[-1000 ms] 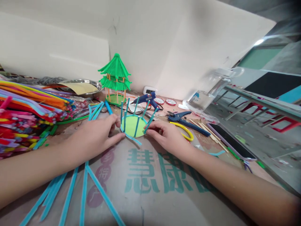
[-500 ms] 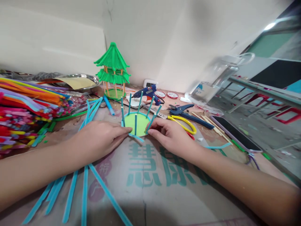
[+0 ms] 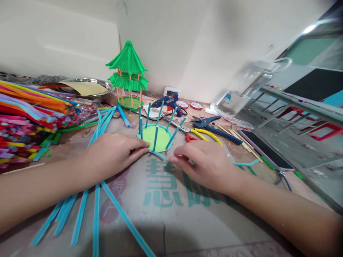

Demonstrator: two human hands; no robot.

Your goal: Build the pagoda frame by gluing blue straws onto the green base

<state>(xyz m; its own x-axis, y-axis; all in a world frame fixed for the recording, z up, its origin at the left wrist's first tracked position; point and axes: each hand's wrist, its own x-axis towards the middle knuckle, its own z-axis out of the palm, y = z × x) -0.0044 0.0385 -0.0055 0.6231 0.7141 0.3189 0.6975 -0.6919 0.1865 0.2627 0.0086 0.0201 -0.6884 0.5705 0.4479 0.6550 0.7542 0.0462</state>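
Now, left hand (image 3: pixel 112 157): fingertips flat, pressing the near rim of the round green disc ringed with upright blue pipe-cleaner posts (image 3: pixel 155 137); nothing pinched.
Right hand (image 3: pixel 206 166): half a second ago touching the posts, now lifted off, open, holding nothing, just right of that contact.
Meaning: frame likely stands alone.
Nearby: yellow-handled scissors (image 3: pixel 206 135) beyond right hand.

Plain white wall (image 3: pixel 187 43) behind — glass pane (image 3: pixel 302 117) at right, bright ceiling light (image 3: pixel 308 29)

disc (image 3: pixel 158 137) between left hand (image 3: pixel 112 157) and right hand (image 3: pixel 207 166) | pavilion model (image 3: pixel 128 75) behind | glue gun (image 3: pixel 169 102) behind-right
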